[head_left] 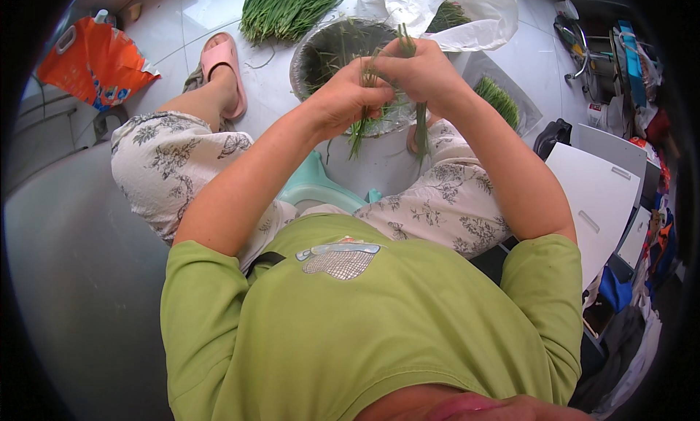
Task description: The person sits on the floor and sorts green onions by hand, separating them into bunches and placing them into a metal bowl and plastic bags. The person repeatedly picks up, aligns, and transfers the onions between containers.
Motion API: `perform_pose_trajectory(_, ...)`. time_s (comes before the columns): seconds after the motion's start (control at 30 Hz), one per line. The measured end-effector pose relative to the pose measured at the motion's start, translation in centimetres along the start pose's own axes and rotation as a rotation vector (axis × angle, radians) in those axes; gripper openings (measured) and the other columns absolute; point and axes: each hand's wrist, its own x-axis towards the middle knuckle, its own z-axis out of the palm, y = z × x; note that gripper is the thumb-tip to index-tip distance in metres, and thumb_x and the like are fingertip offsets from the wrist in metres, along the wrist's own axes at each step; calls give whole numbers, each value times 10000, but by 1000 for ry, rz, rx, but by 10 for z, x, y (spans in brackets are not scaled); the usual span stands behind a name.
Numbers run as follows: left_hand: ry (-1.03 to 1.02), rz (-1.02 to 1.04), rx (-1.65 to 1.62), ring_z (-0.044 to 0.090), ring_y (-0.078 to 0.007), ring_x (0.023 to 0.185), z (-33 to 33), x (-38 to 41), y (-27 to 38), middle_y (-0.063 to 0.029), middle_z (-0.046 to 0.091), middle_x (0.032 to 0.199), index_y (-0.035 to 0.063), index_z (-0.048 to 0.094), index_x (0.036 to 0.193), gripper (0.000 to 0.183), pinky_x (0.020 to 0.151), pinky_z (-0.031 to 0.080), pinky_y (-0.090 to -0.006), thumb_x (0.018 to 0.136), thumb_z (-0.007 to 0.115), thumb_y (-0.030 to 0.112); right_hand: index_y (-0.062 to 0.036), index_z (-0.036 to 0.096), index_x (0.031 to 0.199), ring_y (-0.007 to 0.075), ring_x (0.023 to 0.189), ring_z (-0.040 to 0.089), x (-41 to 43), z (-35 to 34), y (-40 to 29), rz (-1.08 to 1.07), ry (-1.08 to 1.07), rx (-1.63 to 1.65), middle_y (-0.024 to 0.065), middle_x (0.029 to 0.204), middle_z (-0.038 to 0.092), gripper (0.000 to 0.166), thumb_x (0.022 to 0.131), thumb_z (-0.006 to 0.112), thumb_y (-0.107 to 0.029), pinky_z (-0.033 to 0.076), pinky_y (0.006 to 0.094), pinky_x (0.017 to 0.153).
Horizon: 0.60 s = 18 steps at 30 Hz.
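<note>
My left hand [350,95] grips a small, ragged tuft of green chive-like stalks [358,136], whose ends hang below the fingers. Close beside it, my right hand [421,73] holds a slimmer bundle of the same stalks [421,128], sticking out above and below the fist. Both hands are over the near right part of a round bin [298,65] lined with clear plastic. Loose bits of stalk cling inside the bin, and my hands hide part of it. Behind the bin, a large bunch of long green stalks [292,10] lies on the floor.
A white plastic bag [486,21] with stalks inside lies behind my right hand. More stalks [497,101] rest on a clear plastic bag to the right. A mint-green stool [314,180] is between my legs. An orange bag [98,62] stands left; white drawers [590,196] are right.
</note>
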Motion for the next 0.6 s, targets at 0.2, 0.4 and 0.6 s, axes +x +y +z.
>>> perform_pose_trajectory(0.2,170,-41,-322,593,-209,879,-14,2,-1,-150,561,1066,31,395,1268,399,770,524,-340,983,418,309,-56,586,898,31,426,353,10,-19,1,-21,67,303,-14,655,525,146,802,658,-139,228,214,367)
perform_pose_trajectory(0.4,194,-13,-450,562,-297,1054,-29,3,-4,-220,521,1173,10,313,1331,546,840,509,-385,986,312,433,-73,542,867,11,376,275,10,-46,-1,-111,10,472,109,841,655,56,843,591,-60,205,174,330)
perform_pose_trajectory(0.6,335,12,-441,517,-334,1119,-27,2,3,-245,386,1322,38,98,1428,705,881,502,-415,956,329,509,-81,537,828,7,370,264,10,-56,2,-163,-38,540,142,870,662,54,869,570,-73,218,172,327)
